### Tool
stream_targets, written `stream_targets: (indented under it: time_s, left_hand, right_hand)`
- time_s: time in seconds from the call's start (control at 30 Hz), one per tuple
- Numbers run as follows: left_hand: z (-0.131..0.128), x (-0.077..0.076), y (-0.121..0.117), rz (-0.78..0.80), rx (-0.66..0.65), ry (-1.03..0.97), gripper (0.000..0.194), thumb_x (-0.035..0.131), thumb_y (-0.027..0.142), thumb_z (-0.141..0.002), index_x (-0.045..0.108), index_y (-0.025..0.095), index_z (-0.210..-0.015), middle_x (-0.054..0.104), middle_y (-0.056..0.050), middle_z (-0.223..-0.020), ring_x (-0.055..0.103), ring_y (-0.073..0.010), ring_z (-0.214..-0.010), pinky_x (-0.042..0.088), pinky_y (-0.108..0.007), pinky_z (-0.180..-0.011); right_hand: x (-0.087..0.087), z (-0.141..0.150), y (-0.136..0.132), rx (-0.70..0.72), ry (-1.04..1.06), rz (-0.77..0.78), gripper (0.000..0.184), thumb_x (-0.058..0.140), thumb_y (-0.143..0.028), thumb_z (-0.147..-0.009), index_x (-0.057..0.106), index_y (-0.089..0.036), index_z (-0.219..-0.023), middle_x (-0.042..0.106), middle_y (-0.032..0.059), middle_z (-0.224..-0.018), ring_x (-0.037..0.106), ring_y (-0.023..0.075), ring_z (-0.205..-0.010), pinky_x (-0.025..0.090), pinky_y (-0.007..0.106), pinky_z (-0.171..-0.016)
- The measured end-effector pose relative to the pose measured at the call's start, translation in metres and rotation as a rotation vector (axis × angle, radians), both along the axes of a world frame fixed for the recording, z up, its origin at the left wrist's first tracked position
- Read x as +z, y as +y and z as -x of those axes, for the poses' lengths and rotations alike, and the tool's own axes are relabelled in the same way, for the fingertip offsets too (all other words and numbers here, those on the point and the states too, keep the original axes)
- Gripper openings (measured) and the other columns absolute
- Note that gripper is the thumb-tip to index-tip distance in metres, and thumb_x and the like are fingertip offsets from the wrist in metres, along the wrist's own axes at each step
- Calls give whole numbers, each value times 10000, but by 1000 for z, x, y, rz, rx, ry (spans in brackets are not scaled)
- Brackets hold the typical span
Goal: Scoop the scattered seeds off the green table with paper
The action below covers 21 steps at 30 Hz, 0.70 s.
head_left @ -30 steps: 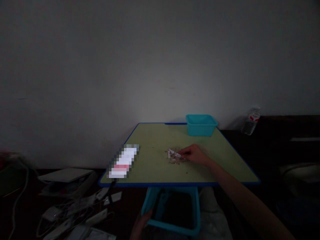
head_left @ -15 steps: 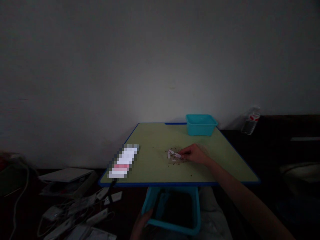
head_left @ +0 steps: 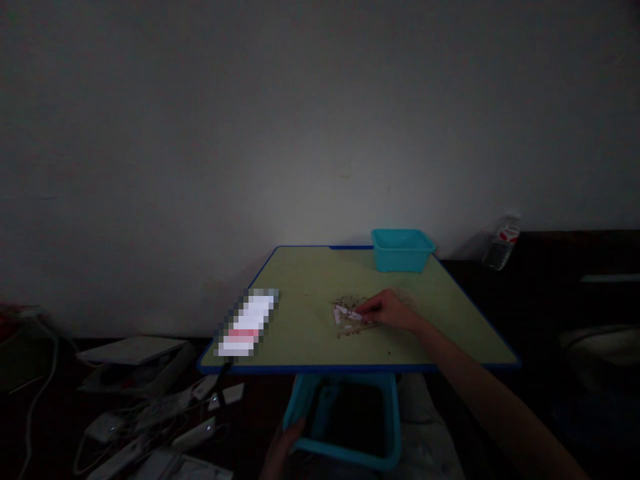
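My right hand [head_left: 390,311] reaches onto the pale green table [head_left: 300,273], fingers pinched together at the edge of a small patch of white pieces [head_left: 343,312]. Something see-through and thin seems to lie around these pieces, but what the fingertips hold is too small and dark to name. Many tiny dark bits [head_left: 345,301] are scattered about the patch. Below the table's front edge, my left hand [head_left: 290,440] grips the left rim of a turquoise plastic basin [head_left: 345,455]. The basin's inside is dark and its contents are hard to tell.
A second turquoise basin [head_left: 403,260] stands at the table's back right corner. A blurred-out phone-like screen [head_left: 247,323] is at the left edge. Power strips and cables [head_left: 165,407] lie at lower left. A clear bottle [head_left: 503,243] leans by the wall at right.
The white pieces have shifted slightly under my right fingertips, and more dark bits show behind them. My left hand and the basins have stayed put.
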<state>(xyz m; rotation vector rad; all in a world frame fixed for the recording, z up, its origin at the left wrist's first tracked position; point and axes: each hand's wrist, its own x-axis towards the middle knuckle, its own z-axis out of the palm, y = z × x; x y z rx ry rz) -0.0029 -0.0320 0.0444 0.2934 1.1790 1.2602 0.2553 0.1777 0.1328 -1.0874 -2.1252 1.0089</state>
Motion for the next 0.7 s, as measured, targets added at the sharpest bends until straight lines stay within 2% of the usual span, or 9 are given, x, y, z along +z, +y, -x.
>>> stream_targets:
  time_s: [0.13, 0.33, 0.5, 0.7]
  left_hand:
    - [0, -3, 3, 87, 25, 0, 410, 765, 381, -551, 687, 219, -920, 734, -112, -970, 539, -412, -1167, 396, -580, -969]
    - [3, -15, 4, -12, 7, -68, 438, 804, 369, -489, 681, 235, -887, 732, -100, -977, 572, -418, -1115, 367, -579, -989]
    - [3, -26, 12, 150, 80, -72, 568, 757, 433, -548, 615, 208, -1049, 694, -130, -1000, 574, -418, -1105, 417, -562, -934]
    - [7, -27, 11, 137, 89, -35, 473, 750, 439, -539, 620, 227, -941, 684, -106, -969, 593, -416, -1064, 396, -594, -937]
  right_hand:
    - [2, 0, -1, -1, -6, 15, 313, 649, -216, -689, 742, -185, -987, 747, 37, -846, 663, 189, -703, 483, 258, -634]
    - [1, 0, -1, 31, 8, 22, 305, 658, -237, -694, 744, -191, -983, 747, 35, -850, 663, 192, -724, 482, 266, -663]
    - [1, -2, 1, 31, 10, 18, 286, 664, -260, -693, 753, -185, -953, 745, 39, -817, 658, 194, -709, 482, 269, -650]
    - [9, -22, 0, -40, 79, 54, 324, 678, -300, -681, 750, -155, -962, 731, 50, -737, 629, 176, -632, 472, 266, -600]
